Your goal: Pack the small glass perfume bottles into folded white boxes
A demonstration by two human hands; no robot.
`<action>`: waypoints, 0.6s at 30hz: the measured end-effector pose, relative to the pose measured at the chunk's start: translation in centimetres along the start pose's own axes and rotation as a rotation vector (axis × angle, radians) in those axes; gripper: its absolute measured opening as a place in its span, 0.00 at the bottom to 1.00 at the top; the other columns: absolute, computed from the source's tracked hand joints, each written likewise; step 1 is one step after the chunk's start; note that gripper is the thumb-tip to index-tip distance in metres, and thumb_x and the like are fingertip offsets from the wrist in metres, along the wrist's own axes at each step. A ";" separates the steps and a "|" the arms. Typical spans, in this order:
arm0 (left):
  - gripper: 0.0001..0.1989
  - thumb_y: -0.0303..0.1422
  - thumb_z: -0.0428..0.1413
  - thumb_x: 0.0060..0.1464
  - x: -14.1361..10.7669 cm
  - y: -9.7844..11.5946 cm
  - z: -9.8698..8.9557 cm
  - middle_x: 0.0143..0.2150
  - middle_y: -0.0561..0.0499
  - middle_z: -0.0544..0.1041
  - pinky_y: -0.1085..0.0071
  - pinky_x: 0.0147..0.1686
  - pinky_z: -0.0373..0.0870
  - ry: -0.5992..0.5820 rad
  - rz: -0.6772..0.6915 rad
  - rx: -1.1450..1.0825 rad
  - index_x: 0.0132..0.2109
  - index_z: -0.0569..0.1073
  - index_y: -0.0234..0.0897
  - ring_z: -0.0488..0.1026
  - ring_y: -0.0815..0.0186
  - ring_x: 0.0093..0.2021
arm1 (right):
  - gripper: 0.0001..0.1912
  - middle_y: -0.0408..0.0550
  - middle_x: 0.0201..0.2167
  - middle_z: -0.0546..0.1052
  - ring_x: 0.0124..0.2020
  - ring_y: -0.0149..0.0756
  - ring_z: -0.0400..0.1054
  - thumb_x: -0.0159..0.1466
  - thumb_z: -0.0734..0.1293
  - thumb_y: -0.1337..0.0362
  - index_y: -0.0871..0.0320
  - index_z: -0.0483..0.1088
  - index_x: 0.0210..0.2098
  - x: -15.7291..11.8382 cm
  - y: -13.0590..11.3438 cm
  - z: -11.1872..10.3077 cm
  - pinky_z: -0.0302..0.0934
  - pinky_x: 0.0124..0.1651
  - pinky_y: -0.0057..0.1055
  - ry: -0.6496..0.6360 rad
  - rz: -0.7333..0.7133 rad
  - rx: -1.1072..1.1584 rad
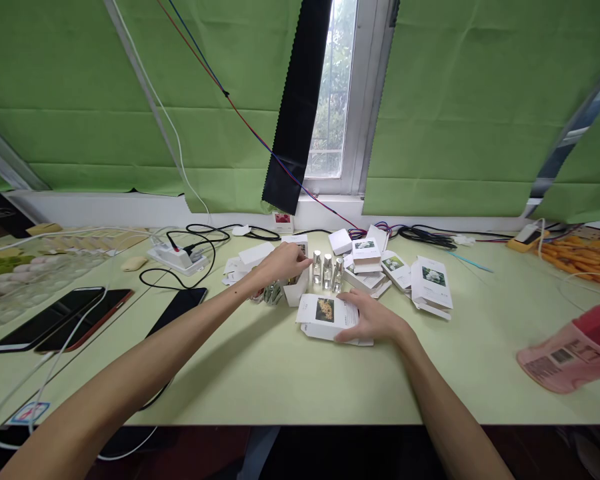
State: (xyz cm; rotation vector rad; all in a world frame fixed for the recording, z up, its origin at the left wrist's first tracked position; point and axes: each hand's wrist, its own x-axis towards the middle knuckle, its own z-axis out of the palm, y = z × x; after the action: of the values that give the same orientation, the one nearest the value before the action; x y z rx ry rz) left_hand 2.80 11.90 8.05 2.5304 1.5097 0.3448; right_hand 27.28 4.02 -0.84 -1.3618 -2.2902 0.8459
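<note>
So, your R hand [367,317] pinches the white cardboard yellow-flower box [325,319] btwn pale-green tabletop's [300,393] front & back edges; L hand [289,260] curls by upright white carton [294,293], pinch unclear. Box handling, prob.; next calls for care nr clear glass vials [327,273].

The hands [373,319] are bare; the left forearm [195,337] has a mole [237,291].

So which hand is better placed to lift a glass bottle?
Probably the left hand: it is close beside the glass bottles, while the right hand, also near, holds the yellow-flowered box.
</note>
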 end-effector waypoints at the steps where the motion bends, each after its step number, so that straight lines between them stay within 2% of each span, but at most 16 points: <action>1: 0.25 0.44 0.49 0.60 0.0 0.0 0.0 0.17 0.53 0.64 0.68 0.27 0.51 0.006 -0.003 0.002 0.17 0.64 0.38 0.56 0.68 0.20 | 0.48 0.51 0.50 0.70 0.53 0.51 0.67 0.45 0.79 0.41 0.53 0.67 0.60 0.0 -0.1 0.0 0.63 0.55 0.45 -0.022 -0.018 0.008; 6: 0.25 0.43 0.50 0.60 0.2 0.1 0.1 0.16 0.53 0.63 0.68 0.26 0.51 0.052 0.022 0.000 0.17 0.64 0.38 0.55 0.68 0.21 | 0.44 0.49 0.48 0.71 0.48 0.46 0.69 0.45 0.80 0.44 0.52 0.70 0.57 0.1 -0.9 0.5 0.64 0.53 0.41 -0.103 -0.084 0.051; 13: 0.27 0.46 0.48 0.61 0.5 0.4 -0.4 0.16 0.50 0.68 0.68 0.28 0.55 0.067 0.023 -0.035 0.17 0.65 0.38 0.60 0.67 0.20 | 0.49 0.52 0.52 0.70 0.52 0.49 0.68 0.46 0.79 0.41 0.53 0.66 0.61 0.2 -1.3 1.1 0.63 0.56 0.43 -0.085 -0.066 0.044; 18: 0.26 0.46 0.49 0.61 0.5 0.5 -0.7 0.15 0.50 0.66 0.67 0.27 0.53 0.105 0.005 -0.006 0.18 0.65 0.38 0.61 0.66 0.21 | 0.51 0.53 0.52 0.69 0.51 0.49 0.68 0.46 0.79 0.42 0.53 0.64 0.63 0.3 -1.7 1.4 0.64 0.53 0.43 -0.060 -0.031 0.031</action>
State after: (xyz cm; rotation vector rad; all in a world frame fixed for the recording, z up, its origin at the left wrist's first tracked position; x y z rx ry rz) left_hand 3.19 12.12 8.94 2.5485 1.5357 0.4896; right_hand 25.21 3.22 -0.82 -1.3018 -2.3274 0.9203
